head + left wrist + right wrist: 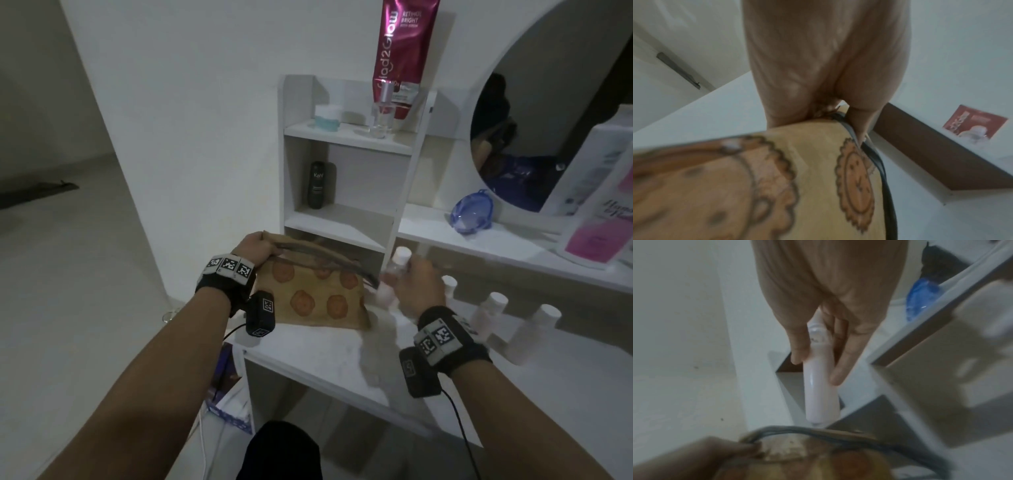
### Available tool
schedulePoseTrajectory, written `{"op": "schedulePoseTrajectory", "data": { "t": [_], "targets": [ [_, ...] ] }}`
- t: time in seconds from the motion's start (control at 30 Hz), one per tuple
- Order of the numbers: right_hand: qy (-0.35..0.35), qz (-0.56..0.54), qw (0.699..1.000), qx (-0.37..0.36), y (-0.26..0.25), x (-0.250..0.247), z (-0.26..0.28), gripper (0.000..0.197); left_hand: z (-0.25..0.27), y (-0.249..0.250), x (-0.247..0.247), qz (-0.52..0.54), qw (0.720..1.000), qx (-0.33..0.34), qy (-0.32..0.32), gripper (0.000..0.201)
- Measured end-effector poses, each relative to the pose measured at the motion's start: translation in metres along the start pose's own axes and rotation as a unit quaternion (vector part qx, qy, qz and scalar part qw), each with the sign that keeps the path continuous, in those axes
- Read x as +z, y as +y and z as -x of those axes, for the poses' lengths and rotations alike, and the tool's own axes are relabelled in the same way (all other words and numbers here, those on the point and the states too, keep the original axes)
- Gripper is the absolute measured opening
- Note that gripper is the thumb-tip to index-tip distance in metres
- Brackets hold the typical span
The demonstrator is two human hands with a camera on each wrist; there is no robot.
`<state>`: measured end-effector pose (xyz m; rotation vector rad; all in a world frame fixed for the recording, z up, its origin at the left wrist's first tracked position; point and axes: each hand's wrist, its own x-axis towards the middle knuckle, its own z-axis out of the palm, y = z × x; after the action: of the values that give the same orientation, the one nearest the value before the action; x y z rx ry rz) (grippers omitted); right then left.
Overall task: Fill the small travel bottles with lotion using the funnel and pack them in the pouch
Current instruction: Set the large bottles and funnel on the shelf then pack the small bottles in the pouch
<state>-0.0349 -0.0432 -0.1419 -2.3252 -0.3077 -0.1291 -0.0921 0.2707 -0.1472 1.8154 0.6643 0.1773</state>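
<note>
**Bottle poised beside the pouch mouth**

The left hand [255, 248] pinches the near-left end of the pouch [315, 298] at its dark zip edge, holding the yellow, biscuit-patterned bag upright on the white table [342, 363] with its mouth drawn open. The right hand [412, 286] grasps a small pink travel bottle [819, 386], thumb on one side and fingers along the other. In the right wrist view the bottle's long axis runs out from the palm and its far end hangs just above the zip edge [838, 433], close to it but apparently not yet inside.

The move ahead turns on that relation: the opening lies to the left of the right hand and slightly below the bottle, so the bottle probably has to travel end-first towards the left hand to drop between the two zip edges. The right hand is the nearer one to the remaining bottles [493, 308], which stand in a row on the table just beyond it.

The head view blurs the right hand and the held bottle, so which end carries the cap is hard to make out. The pouch's inside is hidden, and whether it holds anything cannot be told. The blue funnel [472, 212] lies apart on the shelf.
</note>
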Motion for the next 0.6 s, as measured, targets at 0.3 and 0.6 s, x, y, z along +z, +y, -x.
{"op": "schedulePoseTrajectory", "data": {
  "t": [0.3,0.6],
  "targets": [
    [-0.06,-0.301,0.948,-0.083,-0.118,0.017,0.025,0.035,0.063,0.007,0.015,0.236,0.963,0.112,-0.059,0.035],
    [-0.149,-0.131,0.973,-0.117,-0.128,0.063,0.038,0.021,0.07,-0.005,0.015,0.263,0.949,0.174,0.018,0.028]
  ]
}}
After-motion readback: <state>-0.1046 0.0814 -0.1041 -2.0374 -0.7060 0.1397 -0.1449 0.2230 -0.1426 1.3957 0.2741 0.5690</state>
